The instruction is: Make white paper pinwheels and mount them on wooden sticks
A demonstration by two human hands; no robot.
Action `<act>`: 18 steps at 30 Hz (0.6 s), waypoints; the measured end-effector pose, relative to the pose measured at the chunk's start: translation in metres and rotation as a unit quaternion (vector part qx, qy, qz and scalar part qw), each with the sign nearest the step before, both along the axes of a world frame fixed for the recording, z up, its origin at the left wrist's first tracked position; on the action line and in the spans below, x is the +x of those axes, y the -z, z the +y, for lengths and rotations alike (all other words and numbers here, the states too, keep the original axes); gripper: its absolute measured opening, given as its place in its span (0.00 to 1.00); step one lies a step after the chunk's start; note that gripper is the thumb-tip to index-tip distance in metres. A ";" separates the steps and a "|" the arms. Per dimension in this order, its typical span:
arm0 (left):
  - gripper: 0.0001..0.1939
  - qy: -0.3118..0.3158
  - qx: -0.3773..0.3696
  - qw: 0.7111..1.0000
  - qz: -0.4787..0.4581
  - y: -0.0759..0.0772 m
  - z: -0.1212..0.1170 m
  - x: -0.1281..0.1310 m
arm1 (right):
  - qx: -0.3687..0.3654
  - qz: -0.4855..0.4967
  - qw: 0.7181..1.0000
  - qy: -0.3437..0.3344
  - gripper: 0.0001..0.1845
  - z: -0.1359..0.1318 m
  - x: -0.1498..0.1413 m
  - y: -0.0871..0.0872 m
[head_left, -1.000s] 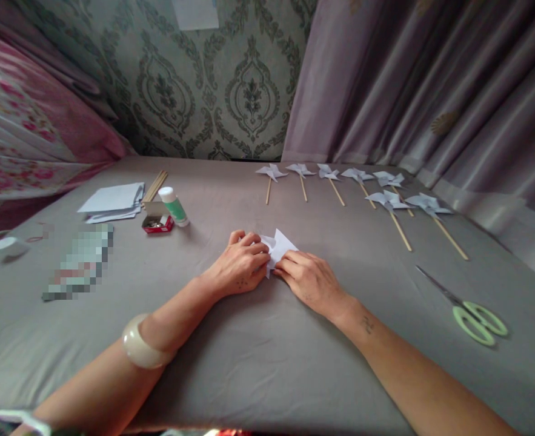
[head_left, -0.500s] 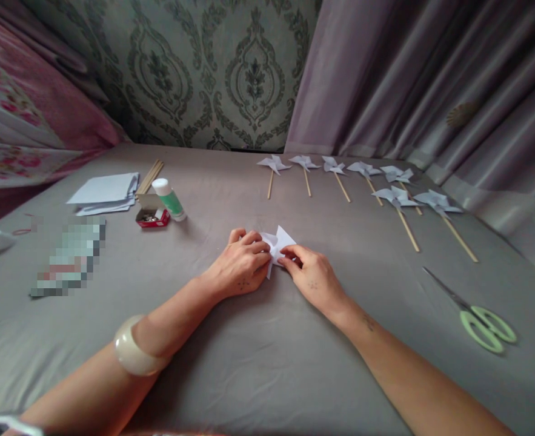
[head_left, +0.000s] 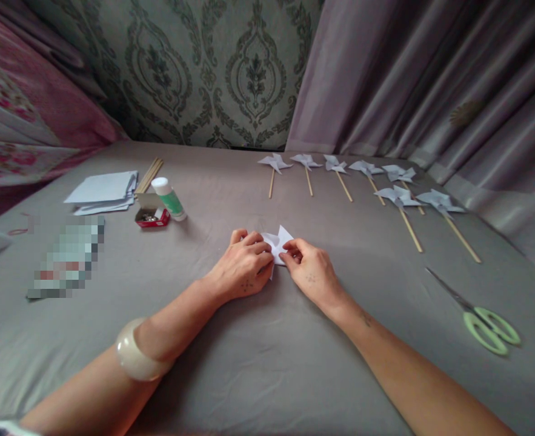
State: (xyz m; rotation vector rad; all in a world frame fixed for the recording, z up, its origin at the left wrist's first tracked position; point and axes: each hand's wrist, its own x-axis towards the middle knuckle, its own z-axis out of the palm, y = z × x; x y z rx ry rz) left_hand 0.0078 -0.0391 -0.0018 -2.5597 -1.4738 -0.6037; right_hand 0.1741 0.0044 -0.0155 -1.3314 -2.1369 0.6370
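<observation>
A small folded piece of white paper (head_left: 280, 241) lies on the grey cloth surface (head_left: 258, 357) in the middle. My left hand (head_left: 244, 265) presses down on its left part with the fingers curled over it. My right hand (head_left: 310, 272) pinches a flap of the same paper between thumb and fingers. Most of the paper is hidden under both hands; only two points stick out at the top.
Several finished paper pinwheels on wooden sticks (head_left: 353, 178) lie at the back right. Green-handled scissors (head_left: 483, 318) lie at the right. At the back left are a stack of white paper (head_left: 101, 191), wooden sticks (head_left: 149, 175), a glue stick (head_left: 169, 198) and a small red box (head_left: 153, 215).
My right hand has slid in over the paper and curled into a pinch on a flap. The left hand has stayed in place. The view has tilted slightly.
</observation>
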 end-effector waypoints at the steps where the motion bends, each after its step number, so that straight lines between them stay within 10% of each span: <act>1: 0.11 0.000 -0.001 1.000 0.001 0.000 0.000 0.000 | -0.002 -0.001 1.000 0.005 0.07 0.000 0.000 0.000; 18: 0.09 -0.005 -0.010 1.000 -0.001 0.000 -0.001 0.000 | 0.020 -0.019 0.999 0.021 0.09 -0.001 -0.004 -0.001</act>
